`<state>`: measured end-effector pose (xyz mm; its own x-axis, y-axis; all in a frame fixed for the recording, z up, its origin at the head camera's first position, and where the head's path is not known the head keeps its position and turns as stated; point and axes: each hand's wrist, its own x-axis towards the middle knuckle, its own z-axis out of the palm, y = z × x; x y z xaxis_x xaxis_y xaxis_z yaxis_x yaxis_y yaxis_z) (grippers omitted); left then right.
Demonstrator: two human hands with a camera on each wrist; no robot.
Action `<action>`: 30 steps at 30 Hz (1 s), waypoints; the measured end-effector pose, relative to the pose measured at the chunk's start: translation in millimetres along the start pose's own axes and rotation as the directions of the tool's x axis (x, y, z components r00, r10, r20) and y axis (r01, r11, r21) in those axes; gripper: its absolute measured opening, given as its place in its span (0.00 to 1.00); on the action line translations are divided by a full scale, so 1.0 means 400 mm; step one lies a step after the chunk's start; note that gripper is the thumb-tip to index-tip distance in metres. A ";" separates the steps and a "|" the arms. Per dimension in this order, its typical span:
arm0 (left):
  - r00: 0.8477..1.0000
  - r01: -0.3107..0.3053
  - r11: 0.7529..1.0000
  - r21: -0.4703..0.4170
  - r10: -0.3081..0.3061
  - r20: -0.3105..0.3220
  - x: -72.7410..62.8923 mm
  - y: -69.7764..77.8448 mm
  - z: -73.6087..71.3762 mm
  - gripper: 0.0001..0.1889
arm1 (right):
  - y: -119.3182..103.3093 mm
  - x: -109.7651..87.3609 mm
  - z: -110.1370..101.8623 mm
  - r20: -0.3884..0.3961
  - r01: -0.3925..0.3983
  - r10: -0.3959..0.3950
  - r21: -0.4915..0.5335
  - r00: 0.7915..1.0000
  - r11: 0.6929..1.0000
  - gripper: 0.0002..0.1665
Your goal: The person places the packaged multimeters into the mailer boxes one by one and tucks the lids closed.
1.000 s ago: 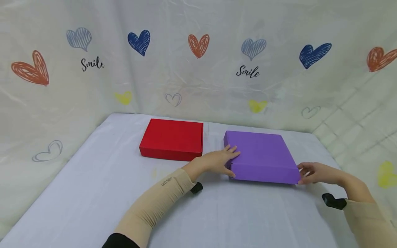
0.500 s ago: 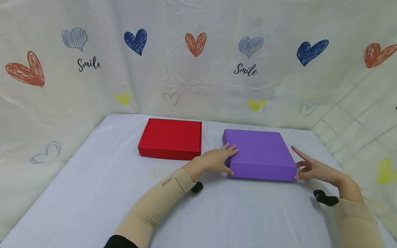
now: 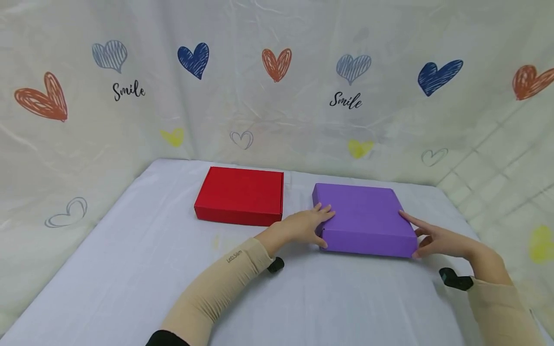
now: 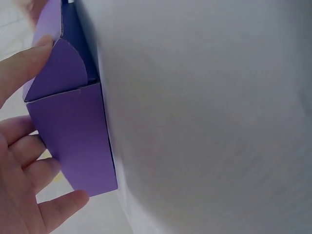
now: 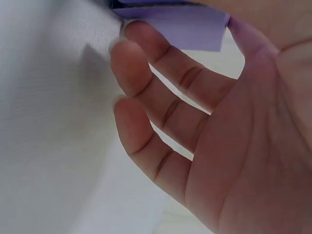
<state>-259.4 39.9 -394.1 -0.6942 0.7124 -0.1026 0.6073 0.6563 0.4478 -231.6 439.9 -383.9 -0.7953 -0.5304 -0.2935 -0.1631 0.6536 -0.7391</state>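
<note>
A flat purple box (image 3: 363, 206) lies closed on the right of the white-covered table. My left hand (image 3: 305, 226) rests on its left end with fingers spread, thumb by the front corner. In the left wrist view the thumb (image 4: 31, 66) touches the box beside a side flap (image 4: 68, 70) that stands slightly apart from the front. On the other end is my right hand (image 3: 443, 239): the index finger stretches to the top right edge and the thumb meets the lower front corner. Its remaining fingers (image 5: 134, 124) bend loosely in the right wrist view.
A closed red box (image 3: 240, 192) lies to the left of the purple one, a narrow gap between them. White cloth (image 3: 346, 298) covers the table, and a pale curtain (image 3: 303, 120) with printed hearts hangs behind it. A black wrist camera (image 3: 455, 279) sits under the right wrist.
My right index finger has lifted away from the side, stretched out, and come down at the box's top right edge. The left hand and both boxes stay in place.
</note>
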 end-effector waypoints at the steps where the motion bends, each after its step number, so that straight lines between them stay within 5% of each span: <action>1: 1.000 0.001 1.000 0.004 -0.001 -0.001 0.000 0.000 0.002 0.49 | -0.001 0.002 0.001 0.006 0.000 0.000 0.000 1.000 1.000 0.67; 14: 1.000 0.011 0.999 0.036 -0.010 -0.025 0.005 0.003 0.019 0.48 | -0.025 0.009 0.018 -0.031 -0.095 0.093 -0.056 0.995 0.994 0.70; 30: 0.996 0.069 0.980 0.186 -0.059 -0.061 0.017 0.036 0.016 0.46 | -0.032 0.015 0.038 -0.190 -0.112 0.071 -0.217 0.979 0.970 0.67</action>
<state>-253.0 55.8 -394.3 -0.7511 0.6560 -0.0743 0.6189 0.7389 0.2664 -225.5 420.2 -385.3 -0.9014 -0.3705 -0.2243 -0.1956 0.8104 -0.5523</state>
